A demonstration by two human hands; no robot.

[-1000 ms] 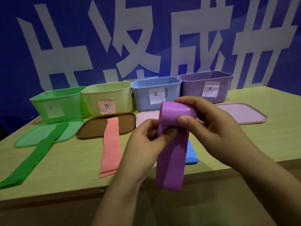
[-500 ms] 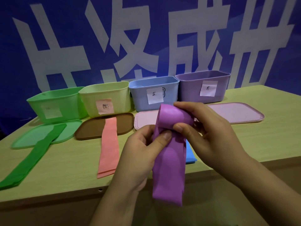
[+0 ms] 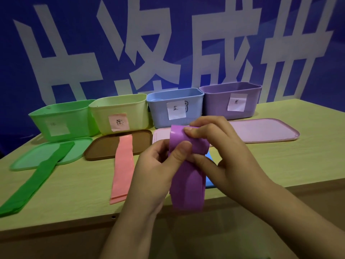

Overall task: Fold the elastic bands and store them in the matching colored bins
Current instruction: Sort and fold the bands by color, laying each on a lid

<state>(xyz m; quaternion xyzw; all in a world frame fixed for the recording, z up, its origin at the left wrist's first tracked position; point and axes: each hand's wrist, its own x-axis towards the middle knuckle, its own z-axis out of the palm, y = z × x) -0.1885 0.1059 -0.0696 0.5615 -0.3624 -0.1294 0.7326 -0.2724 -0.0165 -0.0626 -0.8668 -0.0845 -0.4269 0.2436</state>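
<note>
Your two hands meet over the near edge of the surface, both holding the purple band. Your left hand pinches it with the thumb pressed on its front face, fingers curled behind. Your right hand grips the folded top of the band, fingertips curled over the fold and thumb underneath. The band's upper part is doubled over into a loop between your hands, and the rest hangs down in front of the surface's edge.

At the back of the surface four open bins stand in a row, side by side: the green bin, the yellow bin, the blue bin and the purple bin, each with a paper label on its front.

In front of them lie lids: a green lid, a brown lid, a pink lid partly hidden by your hands, and a lilac lid.

The green band lies flat from the green lid toward the near left. The pink band lies flat from the brown lid toward you. A blue band shows only as a sliver behind the purple one.
</note>
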